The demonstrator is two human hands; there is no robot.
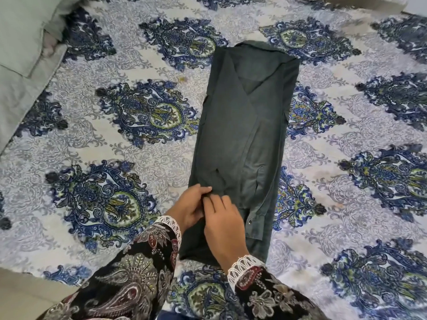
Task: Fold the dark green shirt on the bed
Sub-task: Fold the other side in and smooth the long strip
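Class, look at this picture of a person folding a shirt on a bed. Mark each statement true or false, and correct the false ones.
1. The dark green cotton shirt lies folded into a long narrow strip. True.
2. The shirt's collar end is nearest the person. False: the collar is at the far end.
3. Both hands work at the shirt's near left part. True: the left hand pinches the cloth there and the right hand rests on it.
4. The shirt lies on a plain white sheet. False: the blue and white patterned bedsheet has floral medallions.
5. A pale green pillow sits at the far left. True.
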